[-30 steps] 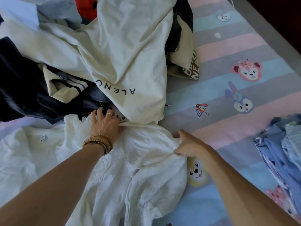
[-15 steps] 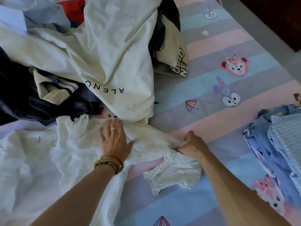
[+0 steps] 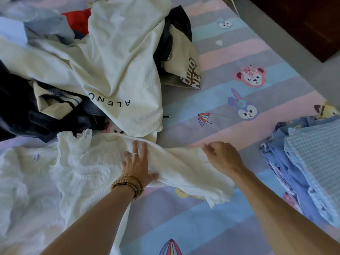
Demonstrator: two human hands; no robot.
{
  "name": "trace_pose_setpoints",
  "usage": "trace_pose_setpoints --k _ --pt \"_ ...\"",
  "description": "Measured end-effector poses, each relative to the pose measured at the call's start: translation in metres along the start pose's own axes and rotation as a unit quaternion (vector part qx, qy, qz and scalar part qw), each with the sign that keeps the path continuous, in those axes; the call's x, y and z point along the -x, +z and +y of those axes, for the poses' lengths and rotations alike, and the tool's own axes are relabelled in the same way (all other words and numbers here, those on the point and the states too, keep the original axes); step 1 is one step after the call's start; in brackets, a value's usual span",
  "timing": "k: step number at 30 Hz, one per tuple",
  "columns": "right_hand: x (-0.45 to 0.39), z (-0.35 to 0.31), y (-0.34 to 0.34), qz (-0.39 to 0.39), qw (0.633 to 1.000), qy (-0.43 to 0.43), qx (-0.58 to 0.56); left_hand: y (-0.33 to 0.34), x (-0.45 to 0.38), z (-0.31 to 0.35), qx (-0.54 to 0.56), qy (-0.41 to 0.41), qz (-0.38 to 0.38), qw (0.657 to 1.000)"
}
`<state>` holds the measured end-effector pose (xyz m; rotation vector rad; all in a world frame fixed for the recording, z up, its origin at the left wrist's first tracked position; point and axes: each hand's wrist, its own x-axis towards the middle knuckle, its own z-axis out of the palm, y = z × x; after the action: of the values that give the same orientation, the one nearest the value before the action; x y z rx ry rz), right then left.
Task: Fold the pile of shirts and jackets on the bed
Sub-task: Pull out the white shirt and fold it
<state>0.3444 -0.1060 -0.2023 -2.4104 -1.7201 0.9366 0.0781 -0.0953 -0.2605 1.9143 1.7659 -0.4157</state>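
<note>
Clearly "ALEN" reads on the cream shirt [image 3: 117, 70]; left hand [image 3: 138, 166] presses flat, right hand [image 3: 223, 157] pinches the white blouse [image 3: 184, 166].

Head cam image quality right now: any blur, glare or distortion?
Head view: soft daylight, no glare; wide-angle bending shows in the bedsheet stripes; left hand and right hand are slightly soft on the white blouse, whose bright folds lose some detail; the dark jacket is nearly featureless.
</note>
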Motion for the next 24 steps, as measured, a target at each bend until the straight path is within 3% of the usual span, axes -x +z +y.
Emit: trace_pose_setpoints --k 1,2,5,7,9,11,12,14,15,17,19,21,23,24 --pt "-0.005 0.004 0.001 0.081 0.996 -0.016 0.02 0.001 -0.002 0.001 -0.009 -0.004 0.002 1.0" --pt "-0.009 0.006 0.002 0.1 0.994 -0.029 0.036 0.003 -0.004 0.002 -0.017 -0.007 0.001 1.0" --pt "-0.016 0.01 0.014 -0.082 0.983 -0.062 0.154 0.006 -0.007 0.004 -0.03 -0.019 -0.014 0.999" --pt "-0.019 0.02 0.021 -0.106 0.961 -0.099 0.234 0.006 -0.011 0.006 -0.033 -0.019 -0.022 0.999" --pt "-0.029 0.031 0.013 -0.044 0.985 -0.08 0.143 0.006 -0.012 0.005 -0.028 -0.017 -0.018 0.999" --pt "-0.043 0.043 -0.007 -0.02 0.999 0.003 0.05 0.005 -0.01 0.003 -0.014 -0.013 -0.003 1.0" --pt "-0.049 0.046 -0.016 -0.025 0.998 0.038 0.041 0.006 -0.009 0.001 -0.004 -0.012 0.005 1.0" --pt "-0.053 0.046 -0.023 0.021 0.983 0.058 0.173 0.006 -0.006 -0.001 0.024 -0.022 0.004 0.999" --pt "-0.053 0.042 -0.019 0.074 0.973 0.026 0.215 0.007 -0.005 0.0 0.037 -0.029 0.0 0.999" --pt "-0.048 0.025 -0.008 0.137 0.979 -0.102 0.114 0.006 -0.002 0.001 0.059 -0.039 0.005 0.998" --pt "-0.041 0.008 0.004 0.035 0.982 -0.177 0.062 0.006 0.001 -0.003 0.091 -0.049 0.01 0.995" --pt "-0.035 0.0 0.022 -0.064 0.955 -0.206 0.203 0.006 0.003 -0.011 0.118 -0.045 -0.001 0.992" --pt "-0.038 0.004 0.029 -0.046 0.933 -0.2 0.296 0.004 0.006 -0.022 0.132 -0.027 -0.018 0.991" --pt "-0.04 0.002 0.024 -0.011 0.948 -0.161 0.275 0.003 0.007 -0.027 0.128 -0.014 -0.018 0.992"
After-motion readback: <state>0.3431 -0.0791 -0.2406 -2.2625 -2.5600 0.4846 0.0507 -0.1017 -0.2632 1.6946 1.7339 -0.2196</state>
